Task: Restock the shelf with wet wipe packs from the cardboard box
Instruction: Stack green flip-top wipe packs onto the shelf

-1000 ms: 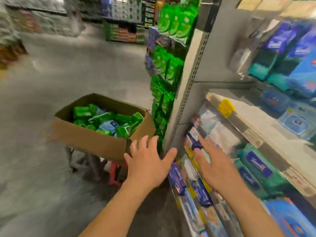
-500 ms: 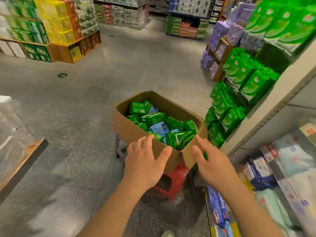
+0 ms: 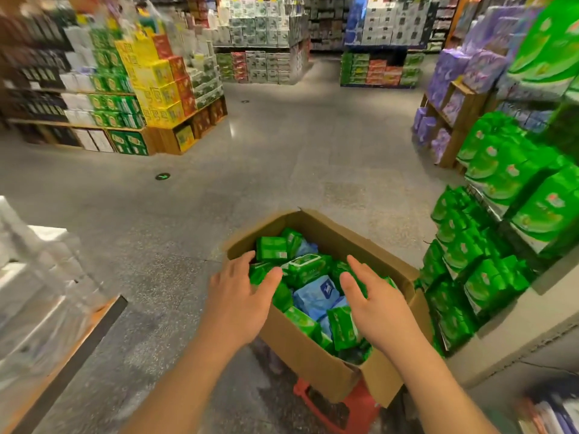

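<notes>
Since both are spread empty, the left hand [image 3: 241, 296] and right hand [image 3: 376, 305] are probably bracketing the packs [image 3: 305, 269] in the cardboard box [image 3: 316, 364] at 12 o'clock to scoop a bunch.

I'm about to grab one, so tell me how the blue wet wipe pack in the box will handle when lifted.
The blue pack looks like a soft film pouch with creases, so it will probably flex rather than stay stiff. Its glossy wrap may be somewhat slippery. It lies wedged among green packs in the cardboard box, so neighbours may shift as it comes out.

Head view, downward (edges perhaps blurred)
</notes>
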Tool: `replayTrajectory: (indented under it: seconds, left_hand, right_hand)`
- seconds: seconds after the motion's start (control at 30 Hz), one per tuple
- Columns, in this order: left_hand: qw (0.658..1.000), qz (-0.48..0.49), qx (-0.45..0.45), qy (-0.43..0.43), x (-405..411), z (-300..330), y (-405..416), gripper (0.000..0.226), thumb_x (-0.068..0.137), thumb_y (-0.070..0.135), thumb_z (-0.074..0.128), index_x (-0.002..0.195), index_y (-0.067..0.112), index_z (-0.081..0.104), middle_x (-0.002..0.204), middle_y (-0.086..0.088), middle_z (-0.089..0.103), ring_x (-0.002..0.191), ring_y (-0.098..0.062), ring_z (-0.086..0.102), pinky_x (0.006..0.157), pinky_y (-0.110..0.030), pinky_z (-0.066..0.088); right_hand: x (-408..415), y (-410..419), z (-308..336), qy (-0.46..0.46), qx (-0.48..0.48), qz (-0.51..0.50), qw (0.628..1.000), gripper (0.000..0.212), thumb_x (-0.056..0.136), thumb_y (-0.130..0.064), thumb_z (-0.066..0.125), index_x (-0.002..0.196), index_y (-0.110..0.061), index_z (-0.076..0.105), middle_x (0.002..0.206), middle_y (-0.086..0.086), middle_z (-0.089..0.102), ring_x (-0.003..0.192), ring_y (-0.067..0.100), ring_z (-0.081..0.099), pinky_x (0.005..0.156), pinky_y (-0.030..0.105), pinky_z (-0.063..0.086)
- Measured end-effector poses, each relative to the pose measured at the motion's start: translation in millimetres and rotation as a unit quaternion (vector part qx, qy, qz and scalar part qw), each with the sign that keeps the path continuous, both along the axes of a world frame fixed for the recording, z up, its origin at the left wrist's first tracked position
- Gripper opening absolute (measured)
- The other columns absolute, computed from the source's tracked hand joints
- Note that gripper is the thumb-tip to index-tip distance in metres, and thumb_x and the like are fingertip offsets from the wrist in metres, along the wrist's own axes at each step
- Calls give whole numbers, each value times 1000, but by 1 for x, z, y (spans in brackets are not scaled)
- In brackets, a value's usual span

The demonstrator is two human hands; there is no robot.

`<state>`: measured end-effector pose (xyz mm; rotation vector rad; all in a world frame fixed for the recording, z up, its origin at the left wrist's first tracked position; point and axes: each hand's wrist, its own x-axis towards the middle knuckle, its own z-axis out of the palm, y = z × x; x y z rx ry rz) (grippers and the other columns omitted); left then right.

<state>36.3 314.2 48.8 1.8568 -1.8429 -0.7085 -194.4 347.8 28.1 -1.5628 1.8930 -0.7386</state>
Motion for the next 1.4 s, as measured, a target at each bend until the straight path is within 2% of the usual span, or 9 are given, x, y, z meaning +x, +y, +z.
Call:
replayTrajectory:
  seconds: [0.13, 0.47, 0.57, 0.67, 0.87, 1.1, 1.23, 1.33, 1.4]
  left_hand:
    - [1000, 15, 6, 11, -8, -5, -37, 72, 98, 66, 37, 159, 30, 26, 162, -1, 31, 150, -25, 20, 122, -46, 18]
    - [998, 20, 29, 51, 0, -32, -114, 79, 90, 75, 31, 158, 35, 30, 157, 8, 37, 148, -20, 21, 121, -49, 27]
    - [997, 29, 50, 53, 8, -49, -147, 89, 83, 82, 25, 158, 35, 31, 157, 5, 38, 148, -24, 24, 120, -53, 29]
    - [995, 22, 76, 58, 20, -76, -190, 76, 92, 76, 31, 157, 36, 31, 156, 5, 39, 146, -24, 28, 119, -51, 30]
    - [988, -8, 120, 93, 36, -113, -271, 85, 84, 78, 27, 156, 32, 34, 155, 6, 42, 143, -16, 33, 120, -39, 26]
    - [976, -17, 178, 126, 53, -168, -343, 93, 78, 88, 24, 151, 33, 42, 146, 7, 50, 137, -15, 40, 118, -43, 33]
    - [972, -8, 186, 141, 62, -182, -360, 81, 85, 82, 32, 148, 33, 46, 139, 13, 51, 135, -10, 43, 118, -40, 35]
    - [968, 4, 185, 168, 67, -189, -364, 36, 99, 60, 48, 134, 52, 45, 125, 33, 49, 129, 1, 45, 112, -30, 36]
    - [963, 14, 197, 185, 73, -192, -364, 28, 99, 54, 50, 126, 58, 45, 121, 38, 50, 126, 6, 48, 108, -26, 38]
  right_hand:
    - [-11, -50, -5, -11, 37, 8, 999, 58, 101, -65, 34, 157, -51, 25, 168, -12, 22, 155, 23, 25, 123, 47, 29]
    - [-4, -138, -39, 9, 42, 55, 998, 60, 101, -62, 42, 157, -49, 26, 167, -10, 27, 153, 15, 27, 122, 45, 31]
    - [6, -167, -56, 27, 66, 69, 995, 64, 98, -66, 43, 157, -52, 20, 168, -12, 24, 156, 19, 22, 122, 55, 28]
    - [17, -204, -83, 51, 99, 69, 991, 68, 96, -68, 47, 155, -57, 15, 169, -11, 22, 157, 19, 19, 121, 63, 26]
    - [49, -264, -122, 124, 195, 77, 970, 72, 96, -64, 51, 157, -55, 13, 170, -12, 16, 157, 20, 17, 122, 65, 18]
    - [84, -330, -180, 160, 230, 102, 955, 86, 93, -61, 63, 158, -52, 8, 170, -4, 18, 157, 18, 12, 123, 62, 16]
    - [96, -364, -217, 196, 202, 121, 952, 101, 88, -51, 74, 163, -38, 7, 171, 6, 9, 159, 26, 4, 126, 53, 16]
    - [103, -384, -248, 242, 154, 138, 948, 117, 79, -44, 85, 165, -23, 8, 169, 18, 9, 158, 37, 3, 126, 55, 18]
    - [107, -395, -265, 265, 152, 161, 938, 122, 78, -40, 86, 164, -18, 3, 169, 21, 4, 157, 40, -2, 128, 52, 11]
